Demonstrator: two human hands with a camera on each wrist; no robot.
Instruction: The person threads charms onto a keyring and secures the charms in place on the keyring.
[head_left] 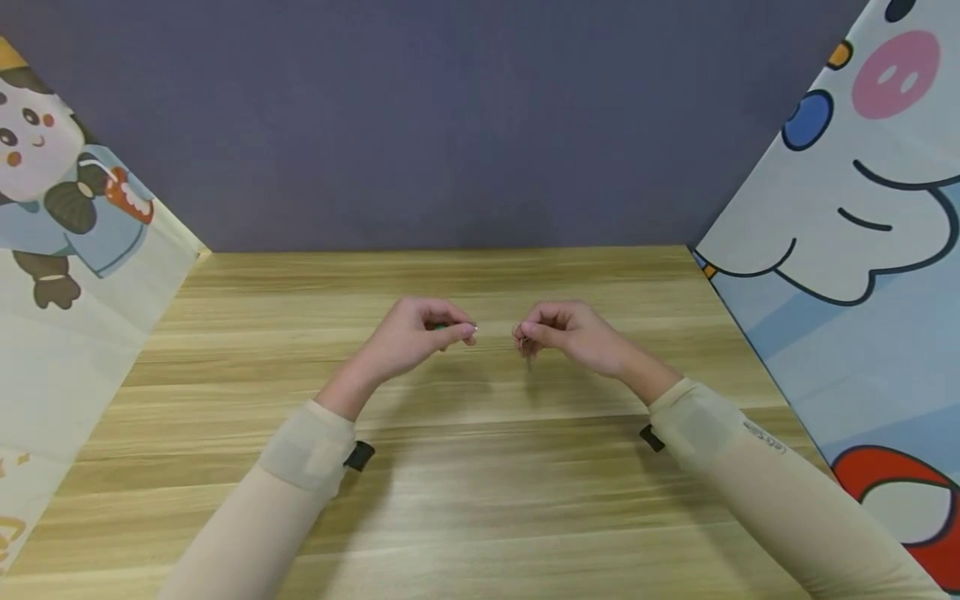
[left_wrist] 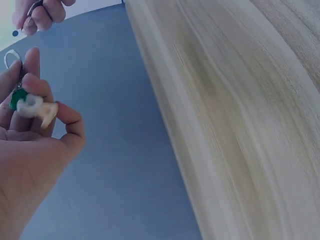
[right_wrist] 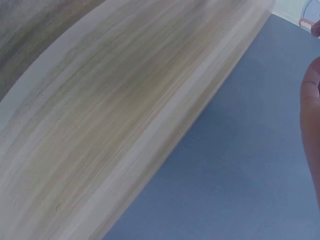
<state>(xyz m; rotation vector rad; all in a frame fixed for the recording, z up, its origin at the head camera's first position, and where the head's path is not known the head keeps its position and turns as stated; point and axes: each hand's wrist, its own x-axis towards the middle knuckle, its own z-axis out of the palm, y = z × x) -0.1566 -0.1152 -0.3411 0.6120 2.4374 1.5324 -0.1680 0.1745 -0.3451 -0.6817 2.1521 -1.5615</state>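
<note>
Over the middle of the table, my left hand (head_left: 416, 335) pinches a keychain by its metal ring between thumb and fingertips. In the left wrist view the keychain's charm (left_wrist: 31, 106), with green, white and pale orange pieces, hangs against the fingers, and its silver ring (left_wrist: 10, 56) sticks up past the fingertips. Facing it across a small gap, my right hand (head_left: 570, 333) pinches a small metal ring (head_left: 516, 331) with a thin key-like piece (head_left: 529, 362) dangling below. Its exact kind I cannot tell. Only an edge of the right hand (right_wrist: 311, 110) enters the right wrist view.
A wood-grain table (head_left: 480, 500) lies under both hands. Behind it stands a plain dark blue-grey panel (head_left: 450, 125). Cartoon-printed panels close off the left (head_left: 112, 292) and right (head_left: 825, 358) sides.
</note>
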